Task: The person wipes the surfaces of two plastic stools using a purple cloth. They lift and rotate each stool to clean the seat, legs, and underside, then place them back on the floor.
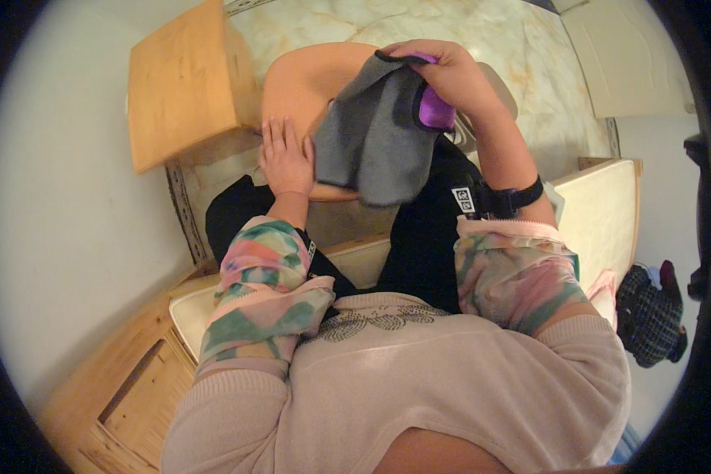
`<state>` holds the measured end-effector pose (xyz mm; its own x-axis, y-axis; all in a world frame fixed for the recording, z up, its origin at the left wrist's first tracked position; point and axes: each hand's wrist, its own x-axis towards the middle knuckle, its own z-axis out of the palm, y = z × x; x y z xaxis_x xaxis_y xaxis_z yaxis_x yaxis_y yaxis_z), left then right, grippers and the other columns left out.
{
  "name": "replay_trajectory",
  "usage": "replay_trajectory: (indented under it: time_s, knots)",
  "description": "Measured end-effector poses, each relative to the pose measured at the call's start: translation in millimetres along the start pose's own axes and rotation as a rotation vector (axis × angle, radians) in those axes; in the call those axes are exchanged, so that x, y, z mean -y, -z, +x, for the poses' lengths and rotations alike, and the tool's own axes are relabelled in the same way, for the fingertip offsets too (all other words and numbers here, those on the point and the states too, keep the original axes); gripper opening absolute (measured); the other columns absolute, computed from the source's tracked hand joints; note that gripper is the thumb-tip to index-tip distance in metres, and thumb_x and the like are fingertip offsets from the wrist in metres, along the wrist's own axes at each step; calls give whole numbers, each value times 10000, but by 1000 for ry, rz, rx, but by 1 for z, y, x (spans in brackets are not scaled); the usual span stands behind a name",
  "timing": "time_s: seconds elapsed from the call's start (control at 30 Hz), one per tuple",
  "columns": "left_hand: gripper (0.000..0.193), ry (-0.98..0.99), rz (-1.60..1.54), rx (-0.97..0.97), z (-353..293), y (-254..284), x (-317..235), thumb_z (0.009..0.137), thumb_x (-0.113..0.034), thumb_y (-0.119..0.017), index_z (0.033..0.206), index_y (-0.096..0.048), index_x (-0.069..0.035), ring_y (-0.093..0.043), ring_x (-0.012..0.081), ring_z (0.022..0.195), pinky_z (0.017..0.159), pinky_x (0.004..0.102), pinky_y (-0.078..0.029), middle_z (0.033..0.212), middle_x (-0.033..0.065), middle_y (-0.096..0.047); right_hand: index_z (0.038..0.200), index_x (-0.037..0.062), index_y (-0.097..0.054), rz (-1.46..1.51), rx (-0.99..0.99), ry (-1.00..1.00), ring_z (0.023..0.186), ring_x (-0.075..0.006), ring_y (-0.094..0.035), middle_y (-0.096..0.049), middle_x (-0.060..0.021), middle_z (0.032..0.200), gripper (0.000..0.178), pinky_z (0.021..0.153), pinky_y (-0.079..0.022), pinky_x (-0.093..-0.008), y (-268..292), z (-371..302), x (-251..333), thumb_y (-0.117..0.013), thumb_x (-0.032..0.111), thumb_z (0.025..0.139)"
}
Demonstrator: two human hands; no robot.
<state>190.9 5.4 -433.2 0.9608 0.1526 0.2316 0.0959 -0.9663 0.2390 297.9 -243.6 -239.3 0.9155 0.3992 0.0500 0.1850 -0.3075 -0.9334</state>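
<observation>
Cloth (371, 142) hides part of orange panel (304, 83) | right hand (452, 75) grasps cloth | left hand (287, 164) flat, unclenched

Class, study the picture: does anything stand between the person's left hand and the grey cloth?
Nothing visible does. The left hand lies on the orange surface, beside the left edge of the grey cloth; whether they touch is hard to tell. The right hand holds the cloth's upper end.

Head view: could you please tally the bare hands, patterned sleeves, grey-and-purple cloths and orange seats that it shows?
Bare hands: 2
Patterned sleeves: 2
Grey-and-purple cloth: 1
Orange seat: 1
Total: 6
</observation>
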Motion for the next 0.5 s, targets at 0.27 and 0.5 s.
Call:
replay_trajectory:
  time_s: [0.27, 0.5]
  knots:
    - [566, 9, -15, -10, 0, 7, -4, 908, -357, -514, 1412, -459, -105, -305, 297, 1421, 1078, 498, -331, 1506, 150, -380, 1063, 78, -684, -533, 54, 408, 1122, -329, -599, -623, -116, 1223, 352, 937, -502, -370, -35, -16, -14, -613, -38, 738]
    - [557, -3, -8, -18, -1, 5, -2, 912, -347, -511, 1412, -460, -107, -302, 299, 1425, 1085, 493, -329, 1510, 144, -377, 1257, 80, -584, -562, 481, 206, 1261, -403, -474, -472, -192, 1403, 493, 1048, -411, -455, -63, -65, -30, -700, 281, 822]
